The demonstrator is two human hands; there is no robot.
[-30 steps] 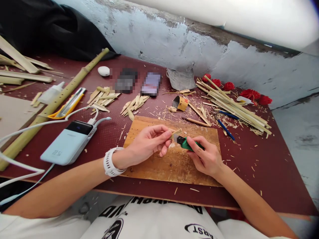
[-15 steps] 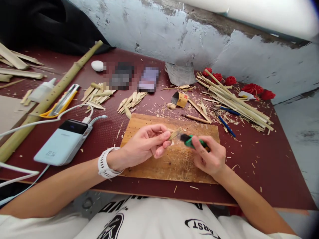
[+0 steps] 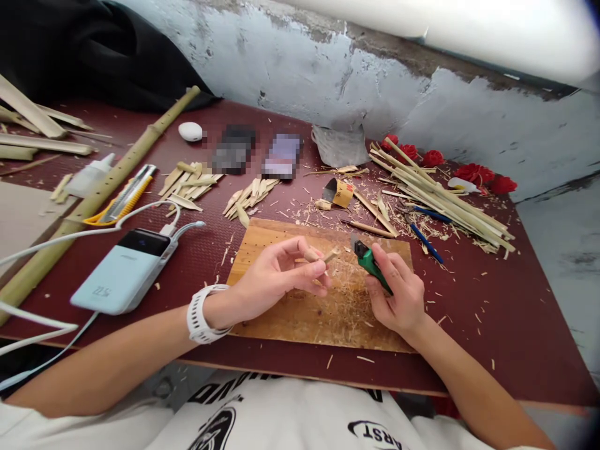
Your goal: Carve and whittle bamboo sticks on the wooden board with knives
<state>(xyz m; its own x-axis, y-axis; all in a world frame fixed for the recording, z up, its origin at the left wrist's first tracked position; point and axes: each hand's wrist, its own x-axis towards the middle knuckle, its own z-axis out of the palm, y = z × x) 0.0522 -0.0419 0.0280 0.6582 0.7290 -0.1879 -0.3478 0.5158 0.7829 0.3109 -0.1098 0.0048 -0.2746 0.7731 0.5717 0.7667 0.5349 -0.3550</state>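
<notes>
My left hand point(image 3: 277, 275), with a white watch on its wrist, pinches a small bamboo sliver point(image 3: 323, 256) over a wooden cutting board point(image 3: 290, 319). My right hand point(image 3: 396, 292) is closed round a green utility knife point(image 3: 367, 257), whose blade end points up and left, a short gap away from the sliver. Fine shavings lie on the board under both hands.
A pale blue power bank point(image 3: 124, 270) with white cables lies at the left beside a long bamboo pole point(image 3: 94, 200) and a yellow cutter point(image 3: 124, 201). Cut bamboo pieces point(image 3: 250, 197), a tape roll point(image 3: 341, 192), bamboo strips point(image 3: 440, 197), blue pens and red flowers point(image 3: 473, 173) crowd the back right.
My right hand has drawn the knife away from the sliver and tipped its blade end upward. My left hand has turned the sliver slightly. The view has shifted a little.
</notes>
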